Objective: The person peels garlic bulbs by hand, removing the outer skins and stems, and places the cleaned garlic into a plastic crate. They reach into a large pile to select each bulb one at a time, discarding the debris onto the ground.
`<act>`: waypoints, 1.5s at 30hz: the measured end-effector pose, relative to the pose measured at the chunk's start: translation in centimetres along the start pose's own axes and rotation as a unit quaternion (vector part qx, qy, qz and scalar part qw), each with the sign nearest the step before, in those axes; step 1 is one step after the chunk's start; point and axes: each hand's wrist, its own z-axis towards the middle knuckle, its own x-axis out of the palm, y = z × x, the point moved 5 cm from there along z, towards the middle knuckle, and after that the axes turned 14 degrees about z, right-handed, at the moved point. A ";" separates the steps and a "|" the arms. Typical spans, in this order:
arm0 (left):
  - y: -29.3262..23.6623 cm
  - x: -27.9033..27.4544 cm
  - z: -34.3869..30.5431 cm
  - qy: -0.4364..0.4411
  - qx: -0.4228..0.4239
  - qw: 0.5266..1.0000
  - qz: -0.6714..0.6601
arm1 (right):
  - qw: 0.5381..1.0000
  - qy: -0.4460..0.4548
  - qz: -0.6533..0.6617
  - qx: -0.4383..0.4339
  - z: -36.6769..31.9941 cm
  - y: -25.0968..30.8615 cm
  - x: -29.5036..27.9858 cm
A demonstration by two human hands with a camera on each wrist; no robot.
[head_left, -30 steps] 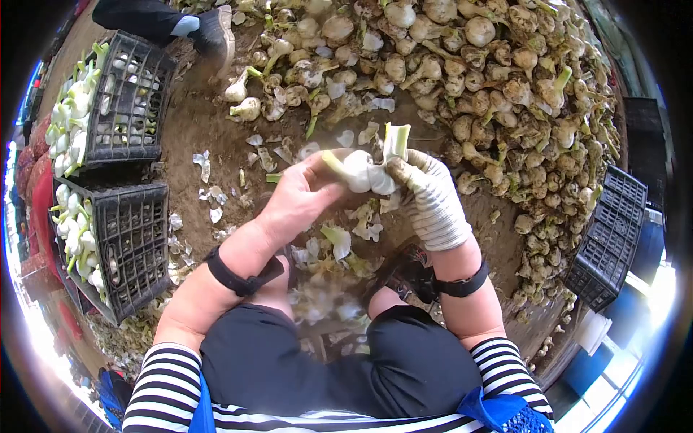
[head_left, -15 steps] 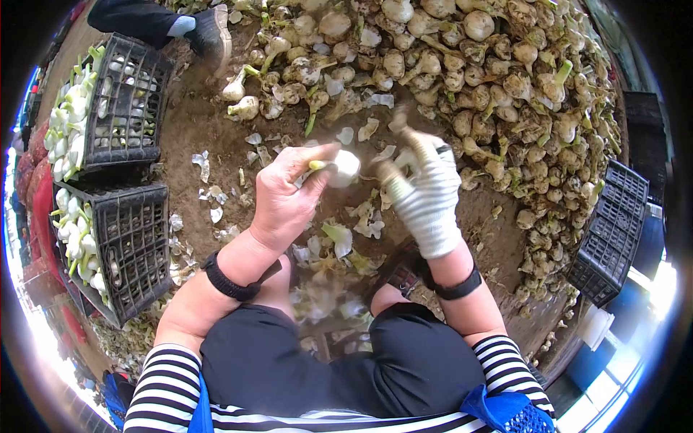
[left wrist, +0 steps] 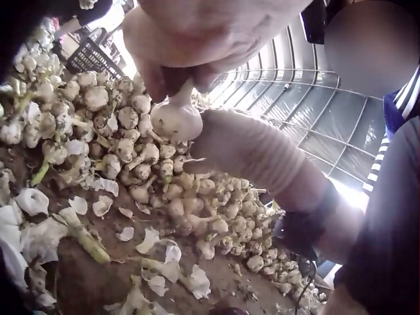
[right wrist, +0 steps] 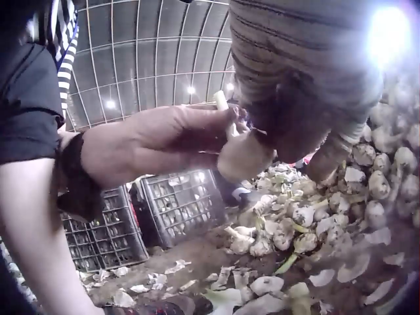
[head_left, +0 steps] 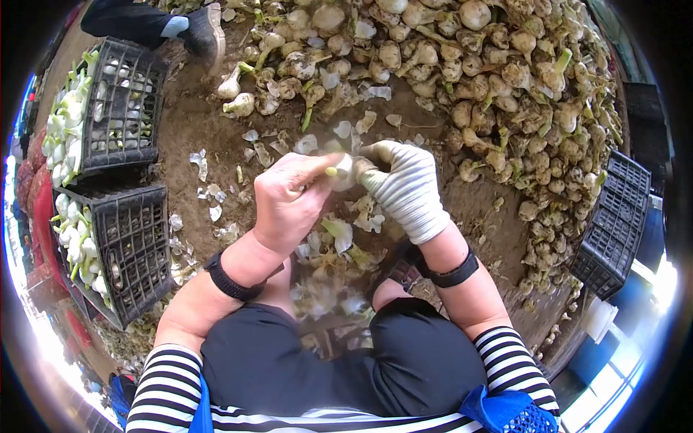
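Observation:
Between the two hands is a white garlic bulb point(head_left: 343, 173) with a short cut stem. The bare left hand point(head_left: 292, 198) pinches it by the stem between thumb and fingers; in the left wrist view the bulb point(left wrist: 177, 121) hangs below those fingers. The right hand point(head_left: 406, 187), in a striped whitish glove, has its thumb and fingertips at the bulb's right side. In the right wrist view the gloved hand point(right wrist: 298, 85) touches the bulb point(right wrist: 245, 156) at its stem end, its fingers bent, and part of the contact is hidden.
A large heap of unpeeled garlic point(head_left: 505, 94) covers the upper right. Two black crates point(head_left: 123, 108) of white bulbs stand at the left, another crate point(head_left: 613, 224) at the right. Peeled skins point(head_left: 338, 234) litter the ground between the knees. Another person's shoe point(head_left: 205, 35) is at the upper left.
The thick cut stem seen earlier at the right hand is gone from it. The gloved hand moved away from the bulb, then back left against it. The left hand keeps hold of the bulb.

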 end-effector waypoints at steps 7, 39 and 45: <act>-0.6 -0.1 0.4 0.019 0.033 0.999 0.032 | 0.981 0.033 -0.158 -0.109 -1.5 1.9 1.0; -0.4 -0.4 1.1 0.019 -0.078 0.951 -0.298 | 0.984 -0.115 -0.059 0.122 1.9 -10.0 -5.4; 4.4 2.7 -0.2 0.022 -0.374 0.729 -0.573 | 0.920 -0.067 0.386 0.023 -0.6 -1.7 -2.4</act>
